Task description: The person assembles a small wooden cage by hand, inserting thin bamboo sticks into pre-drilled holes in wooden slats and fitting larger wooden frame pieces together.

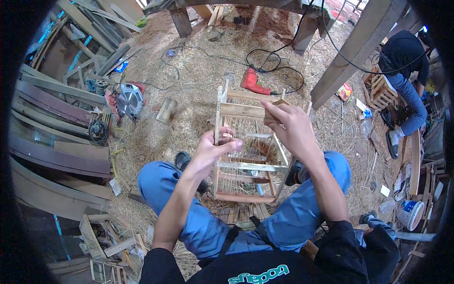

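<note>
A small slatted wooden frame (253, 166) stands between my knees, with posts at its corners, crosspieces and rows of thin sticks. My left hand (215, 147) is curled at the frame's left upright, its thumb pointing inward over the opening. With its fingers and thumb, my right hand (295, 128) grips the right end of a flat wooden slat (242, 111), which lies across the upper part of the frame. The tips of some right fingers are hidden behind the slat.
Beyond the frame, a red power drill (255, 83) lies on the straw-strewn floor with its black cable. A circular saw (128, 101) sits at the left by stacked boards (52, 125). At the right are a wooden post (357, 52), a bending person (406, 80) and a white bucket (410, 214).
</note>
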Available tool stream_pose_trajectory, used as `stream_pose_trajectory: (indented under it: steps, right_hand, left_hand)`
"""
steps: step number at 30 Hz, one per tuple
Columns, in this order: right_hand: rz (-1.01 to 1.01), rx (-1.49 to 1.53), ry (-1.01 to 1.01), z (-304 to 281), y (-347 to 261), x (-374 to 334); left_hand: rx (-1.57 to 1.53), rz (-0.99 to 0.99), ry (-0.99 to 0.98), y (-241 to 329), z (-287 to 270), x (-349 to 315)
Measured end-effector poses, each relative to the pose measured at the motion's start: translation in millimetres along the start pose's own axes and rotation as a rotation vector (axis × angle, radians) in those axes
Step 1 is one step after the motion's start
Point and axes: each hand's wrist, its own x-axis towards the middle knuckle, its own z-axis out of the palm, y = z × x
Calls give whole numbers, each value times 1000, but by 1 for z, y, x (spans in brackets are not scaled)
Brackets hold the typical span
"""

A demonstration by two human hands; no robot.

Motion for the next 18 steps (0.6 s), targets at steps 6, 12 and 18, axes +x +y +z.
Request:
stream_pose_trajectory:
  steps: [6,12,18]
  right_hand:
    - [-1,13,-25,3,-6,3]
    - [0,25,12,2,0,-1]
    - [-20,31,-2,1,-5,1]
  left_hand:
    - [29,-45,31,-1,2,0]
    - [48,-3,16,2,6,3]
    - [1,61,153,-7,9,6]
